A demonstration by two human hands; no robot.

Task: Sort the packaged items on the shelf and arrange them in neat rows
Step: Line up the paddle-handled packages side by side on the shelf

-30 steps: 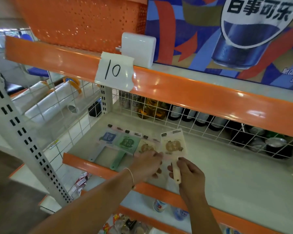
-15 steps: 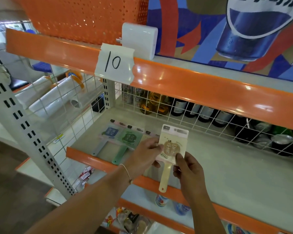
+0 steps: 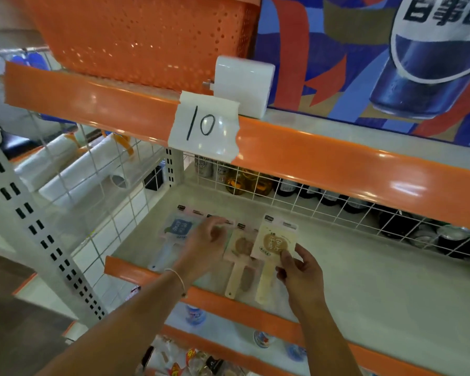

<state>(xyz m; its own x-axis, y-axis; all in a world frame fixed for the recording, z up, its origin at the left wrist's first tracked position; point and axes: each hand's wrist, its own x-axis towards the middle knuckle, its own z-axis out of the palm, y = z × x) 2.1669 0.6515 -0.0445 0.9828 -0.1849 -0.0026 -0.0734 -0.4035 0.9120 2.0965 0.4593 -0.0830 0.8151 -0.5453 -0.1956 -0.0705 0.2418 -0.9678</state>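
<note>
Cream-handled packaged item [image 3: 274,245] at the right end of a row on the shelf [image 3: 364,289], right hand [image 3: 301,275] pinching its card's lower edge, thumb on top, left hand [image 3: 206,245] reaching forward, fingers loosely bent over the green item, blue packaged item [image 3: 178,229] leftmost

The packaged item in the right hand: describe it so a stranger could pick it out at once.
Find the taped paper label marked 10 on the orange shelf edge, then look to the shelf below it. A row of carded, long-handled items lies near the front; the cream packaged item is rightmost, pinched by the right hand. Its card is palest, with a tan round print.
</note>
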